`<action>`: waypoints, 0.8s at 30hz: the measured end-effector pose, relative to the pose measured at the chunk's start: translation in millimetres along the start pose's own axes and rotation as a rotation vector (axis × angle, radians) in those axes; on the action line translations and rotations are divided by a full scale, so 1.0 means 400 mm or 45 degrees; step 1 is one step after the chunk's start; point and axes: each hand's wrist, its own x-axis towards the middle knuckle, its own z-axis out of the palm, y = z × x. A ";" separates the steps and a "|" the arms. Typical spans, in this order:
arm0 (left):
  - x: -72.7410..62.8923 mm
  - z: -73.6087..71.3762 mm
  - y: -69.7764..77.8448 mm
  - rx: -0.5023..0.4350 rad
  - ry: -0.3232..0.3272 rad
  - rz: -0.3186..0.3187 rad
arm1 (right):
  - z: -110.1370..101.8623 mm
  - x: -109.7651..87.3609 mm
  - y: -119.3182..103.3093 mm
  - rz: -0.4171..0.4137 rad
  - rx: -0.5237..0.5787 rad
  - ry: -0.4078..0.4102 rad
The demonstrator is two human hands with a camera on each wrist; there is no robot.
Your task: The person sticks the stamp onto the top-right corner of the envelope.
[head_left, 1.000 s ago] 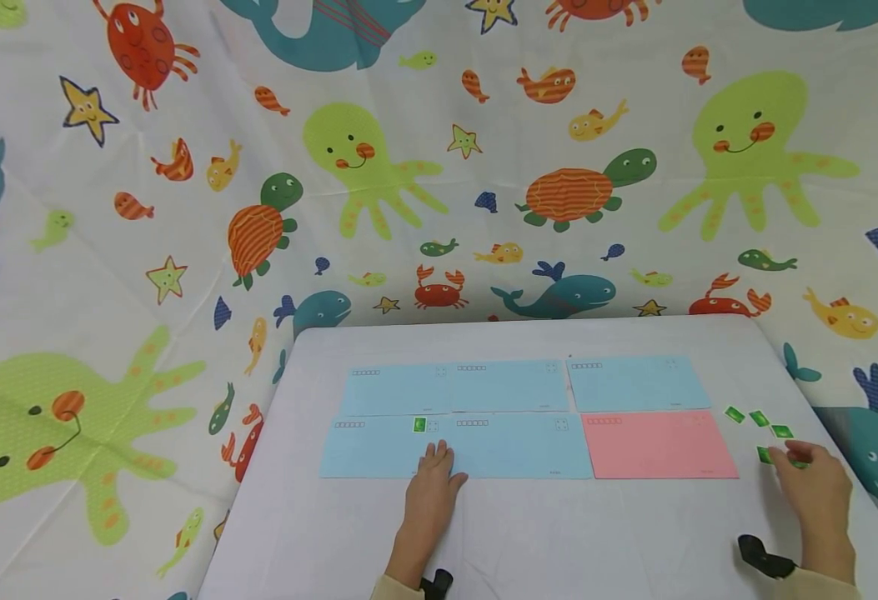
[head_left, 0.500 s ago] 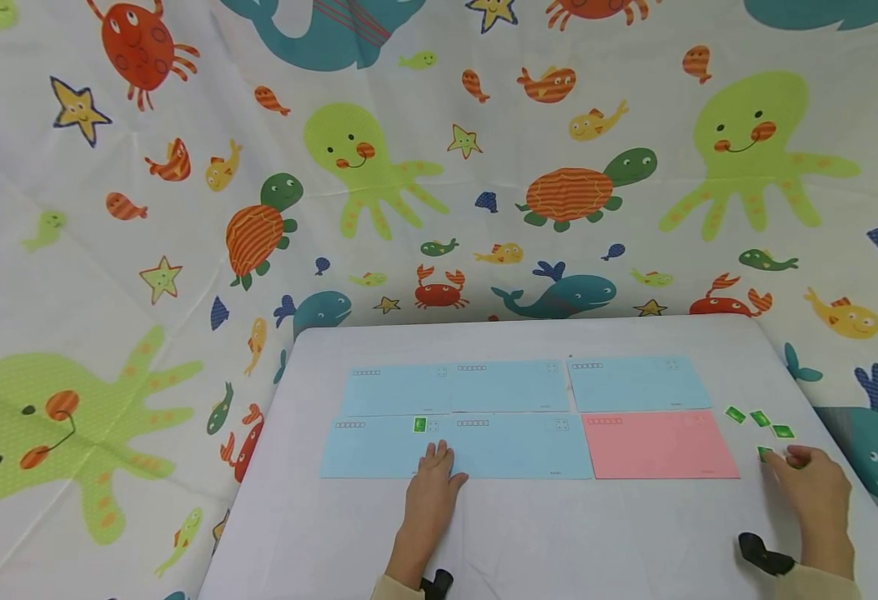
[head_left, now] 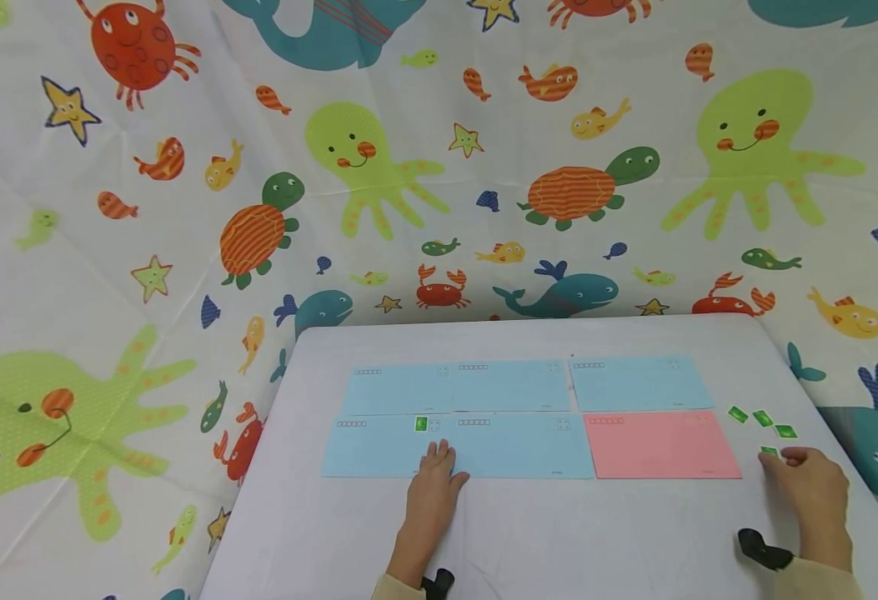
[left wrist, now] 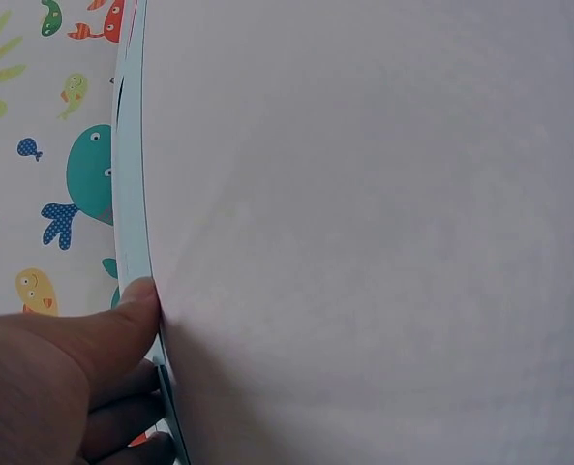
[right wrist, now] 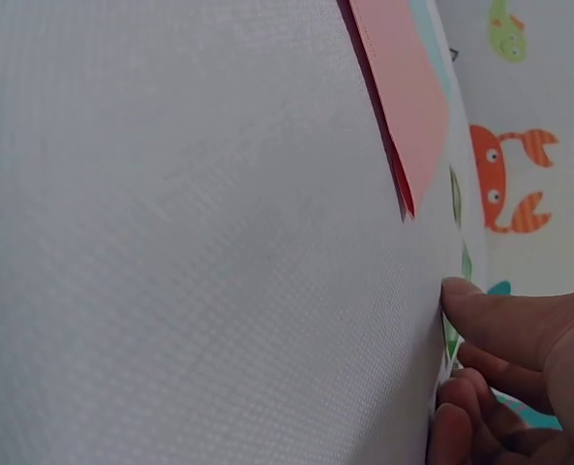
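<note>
1. Currently, in the head view, the left hand (head_left: 433,483) lies with straight fingers close together, thumb apart, over the lower blue envelopes (head_left: 367,454). A green stamp (head_left: 421,423) sits at its twelve o'clock, just beside a printed box; a nudge could skew it.
2. The right hand (head_left: 810,492) curls near a corner stamp (head_left: 768,451) at its eleven o'clock; three loose stamps (head_left: 763,418) lie toward one. A brushing knuckle might scatter them.
3. In the left wrist view, the thumb touches the blue edge; uneven pressure could shift the envelope.
4. In the right wrist view, green shows at the thumb's six o'clock; whether it is pinched cannot be told. Thinness could make it slip or crease.
</note>
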 end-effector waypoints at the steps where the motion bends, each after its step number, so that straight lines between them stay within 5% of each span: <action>1: 0.000 0.000 0.000 -0.002 -0.001 -0.002 | 0.000 0.000 0.000 0.000 0.004 -0.002; 24: 0.001 0.007 -0.004 -0.001 0.006 -0.007 | 0.003 0.017 0.010 -0.041 0.035 -0.014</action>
